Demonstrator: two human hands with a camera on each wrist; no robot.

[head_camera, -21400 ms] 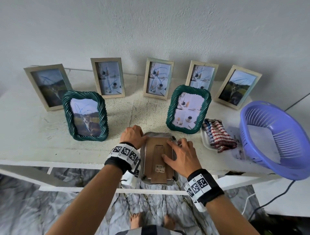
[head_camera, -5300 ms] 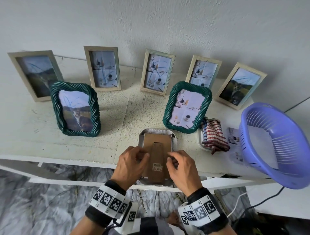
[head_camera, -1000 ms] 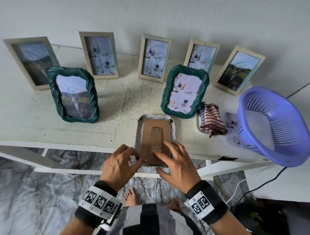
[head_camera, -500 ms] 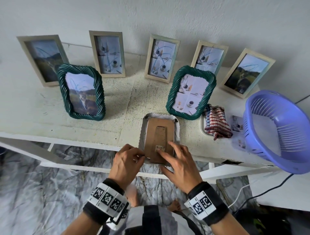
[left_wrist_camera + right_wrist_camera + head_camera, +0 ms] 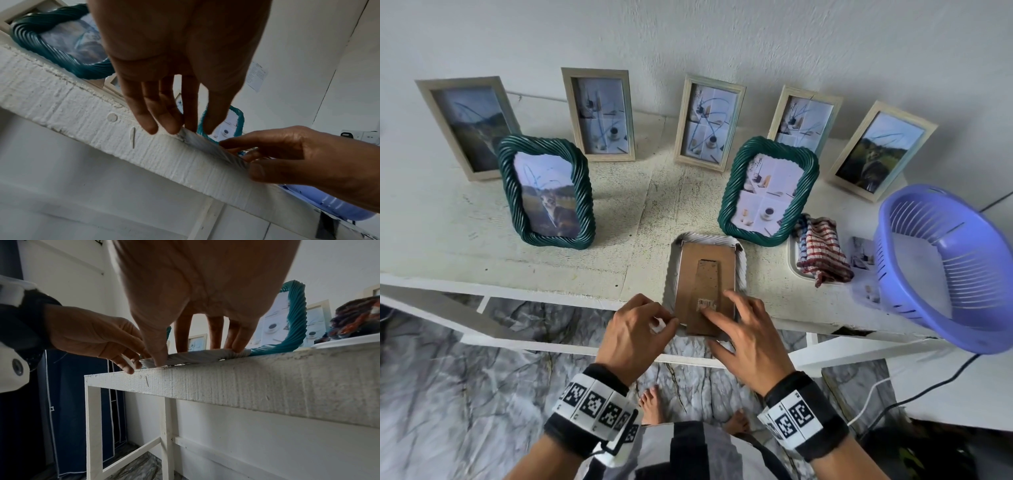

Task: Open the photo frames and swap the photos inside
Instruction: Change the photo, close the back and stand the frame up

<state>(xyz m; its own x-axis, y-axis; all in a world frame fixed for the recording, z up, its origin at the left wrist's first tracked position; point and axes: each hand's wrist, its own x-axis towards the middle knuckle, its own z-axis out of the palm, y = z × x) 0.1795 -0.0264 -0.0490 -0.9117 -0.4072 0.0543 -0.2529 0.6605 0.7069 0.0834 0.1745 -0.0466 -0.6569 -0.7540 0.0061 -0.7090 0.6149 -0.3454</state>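
Left hand [image 5: 635,334] moved onto white frame [image 5: 741,274] corner, pinching grip, right hand [image 5: 748,337] fingers flat on backing [image 5: 705,274]

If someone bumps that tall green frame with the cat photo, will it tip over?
Probably, yes. The green frame stands tall on a narrow base, leaning back, so a push would likely topple it. Its thick twisted rim looks rigid, and the front appears glazed, so a fall might crack it.

Left hand [image 5: 635,334] fingers curled; right hand [image 5: 748,337] fingers spread, pressing down.
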